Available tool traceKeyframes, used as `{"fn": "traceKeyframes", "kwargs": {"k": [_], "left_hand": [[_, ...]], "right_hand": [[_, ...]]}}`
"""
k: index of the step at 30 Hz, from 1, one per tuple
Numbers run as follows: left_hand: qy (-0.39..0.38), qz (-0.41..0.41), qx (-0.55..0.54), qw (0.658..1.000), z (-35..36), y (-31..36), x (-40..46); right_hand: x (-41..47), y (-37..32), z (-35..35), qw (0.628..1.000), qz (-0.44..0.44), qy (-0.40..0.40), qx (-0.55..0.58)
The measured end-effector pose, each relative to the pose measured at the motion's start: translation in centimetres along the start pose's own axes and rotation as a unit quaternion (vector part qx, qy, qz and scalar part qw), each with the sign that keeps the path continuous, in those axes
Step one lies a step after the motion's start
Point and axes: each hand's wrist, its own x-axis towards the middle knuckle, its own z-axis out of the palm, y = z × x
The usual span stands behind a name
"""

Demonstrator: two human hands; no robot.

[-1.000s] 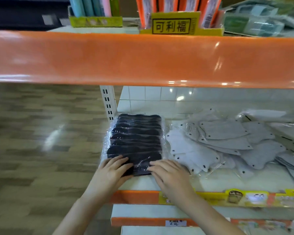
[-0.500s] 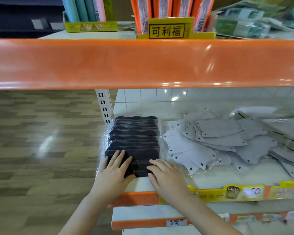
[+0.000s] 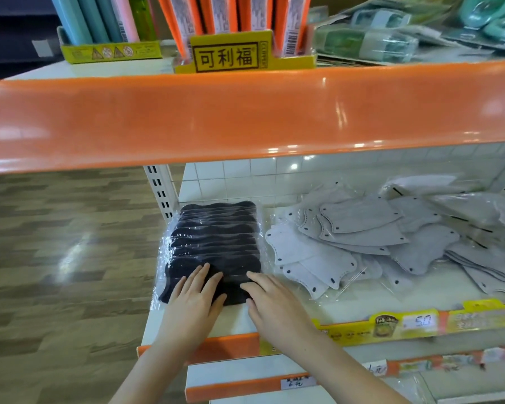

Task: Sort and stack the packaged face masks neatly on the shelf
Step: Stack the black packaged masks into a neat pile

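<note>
A row of black packaged masks (image 3: 213,237) in clear wrap lies overlapped at the left end of the white shelf (image 3: 362,304). My left hand (image 3: 197,295) rests flat on the nearest black pack with straight fingers. My right hand (image 3: 270,298) presses flat on the same pack's right front corner. To the right, grey packaged masks (image 3: 359,237) lie in a loose, untidy spread that runs on to the far right of the shelf.
The orange edge (image 3: 245,118) of the upper shelf hangs low over the work area. Above it stand a yellow display box (image 3: 228,55) with orange sticks and other goods. Price labels (image 3: 420,322) line the shelf front. Wood floor (image 3: 56,243) lies left.
Both hands have slid slightly further onto the front black pack and lie flatter. The black row looks a little straighter. The view has shifted downward.
</note>
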Motion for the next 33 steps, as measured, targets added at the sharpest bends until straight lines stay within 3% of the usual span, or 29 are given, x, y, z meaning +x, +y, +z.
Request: {"fn": "traceKeyframes", "kwargs": {"k": [9,20,24,28,33], "left_hand": [[0.046,0.075,-0.103,0.991,0.1,8.7,3.5],[0.029,0.141,-0.114,0.983,0.2,17.6,9.3],[0.028,0.124,-0.1,0.987,0.6,20.0,10.9],[-0.062,0.079,-0.08,0.992,1.3,21.5,11.7],[-0.074,0.052,-0.085,0.992,2.8,21.7,11.4]], "right_hand": [[0.1,6.4,-3.6,0.996,0.069,0.052,0.016],[0.3,18.2,-7.3,0.986,0.162,-0.007,-0.046],[-0.2,20.0,-8.0,0.985,0.158,-0.04,-0.065],[-0.8,20.6,-7.2,0.979,0.181,-0.076,-0.06],[-1.1,20.6,-6.5,0.972,0.189,-0.08,-0.113]]}}
